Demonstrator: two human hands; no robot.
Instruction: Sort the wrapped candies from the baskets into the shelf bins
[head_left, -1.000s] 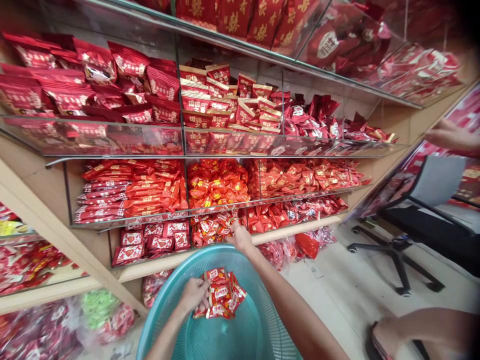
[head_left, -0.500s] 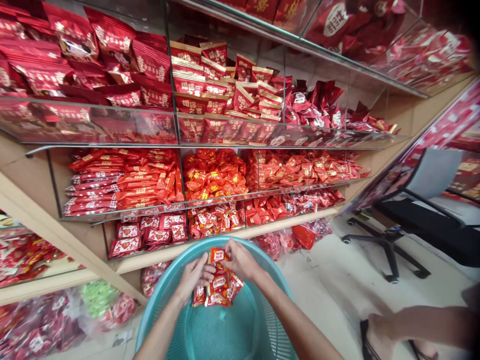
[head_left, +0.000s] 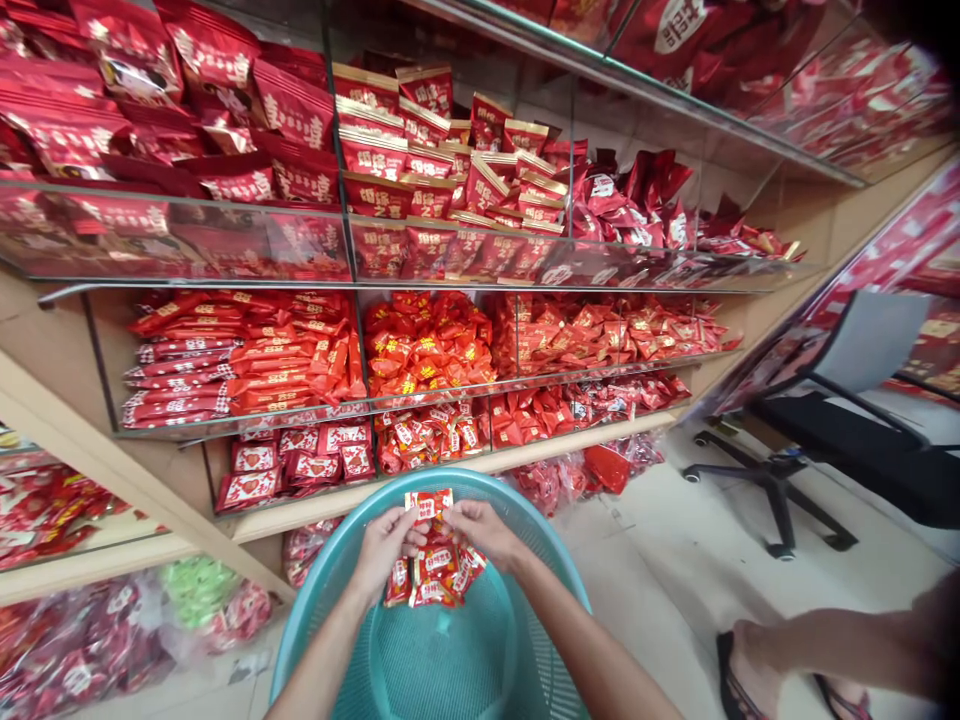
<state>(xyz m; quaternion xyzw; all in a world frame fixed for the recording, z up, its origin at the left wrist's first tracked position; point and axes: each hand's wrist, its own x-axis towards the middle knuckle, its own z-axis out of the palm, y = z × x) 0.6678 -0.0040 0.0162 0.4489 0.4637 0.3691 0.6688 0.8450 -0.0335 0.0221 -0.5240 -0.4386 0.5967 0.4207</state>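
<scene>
Both hands [head_left: 384, 550] [head_left: 487, 535] pinch red rect. plastic pkt. [head_left: 429, 507], 12 o'clock in round teal plastic basket [head_left: 442, 665]; likely placing step, needs soft release.

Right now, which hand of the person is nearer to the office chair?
Right. The right hand is over the basket, on the side of the red packet toward the chair; the left hand is on its other side, farther away.

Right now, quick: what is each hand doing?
Left hand: closed, holding the left end of a red packet.
Right hand: closed, pinching the same packet's right end.
</scene>
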